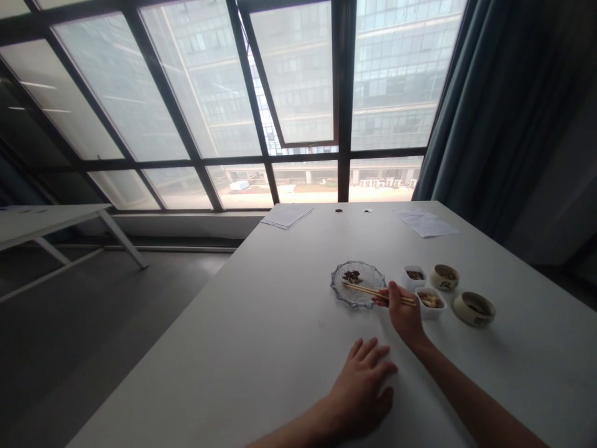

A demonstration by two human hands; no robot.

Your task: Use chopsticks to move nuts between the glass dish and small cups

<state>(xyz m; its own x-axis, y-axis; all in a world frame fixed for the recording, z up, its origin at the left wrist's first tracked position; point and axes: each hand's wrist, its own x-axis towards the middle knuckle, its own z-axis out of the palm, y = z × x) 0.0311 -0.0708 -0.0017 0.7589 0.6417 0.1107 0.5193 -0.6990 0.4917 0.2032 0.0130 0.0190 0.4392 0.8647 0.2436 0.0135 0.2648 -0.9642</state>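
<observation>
Working over smooth white table (261,323), dark-framed windows (298,81) beyond hands. Gripping wooden chopsticks (364,289) in right hand (405,314), tips beside dark bits (353,275) in scalloped glass plate (370,275), to its left. Spreading left hand (361,393) loosely, nearer.

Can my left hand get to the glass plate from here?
Probably yes: nothing stands between the left hand and the near edge of the glass plate, though the right hand and its chopsticks crowd the plate's right side.

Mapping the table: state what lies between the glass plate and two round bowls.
Head view: two white plastic tubs stand there, with the right hand holding chopsticks partly across the gap.
</observation>
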